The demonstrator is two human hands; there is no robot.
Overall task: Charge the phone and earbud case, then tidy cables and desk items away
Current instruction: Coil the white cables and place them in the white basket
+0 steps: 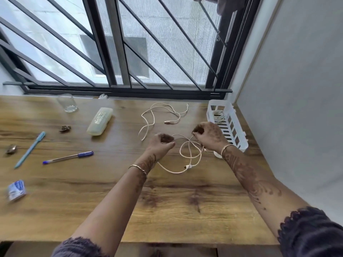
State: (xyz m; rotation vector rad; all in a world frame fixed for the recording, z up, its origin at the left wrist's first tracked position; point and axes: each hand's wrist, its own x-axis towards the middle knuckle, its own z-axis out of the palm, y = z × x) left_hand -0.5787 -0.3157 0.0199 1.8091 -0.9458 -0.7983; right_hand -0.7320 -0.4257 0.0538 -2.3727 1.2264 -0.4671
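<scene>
A white charging cable (191,154) lies looped on the wooden desk (167,201) between my hands, its plug end near the front of the loop. My left hand (163,144) pinches one part of this cable. My right hand (208,135) grips another part, just in front of a white slotted basket (235,134). A coiled cable (218,115) lies inside the basket. A second loose white cable (163,115) sprawls on the desk behind my hands. No phone or earbud case is in view.
On the left are a clear glass (67,102), a pale yellow case (100,121), a light blue pen (30,149), a dark blue pen (68,157), two small dark objects (65,128) and a blue-white packet (16,190). Window bars stand behind; a grey wall closes the right side.
</scene>
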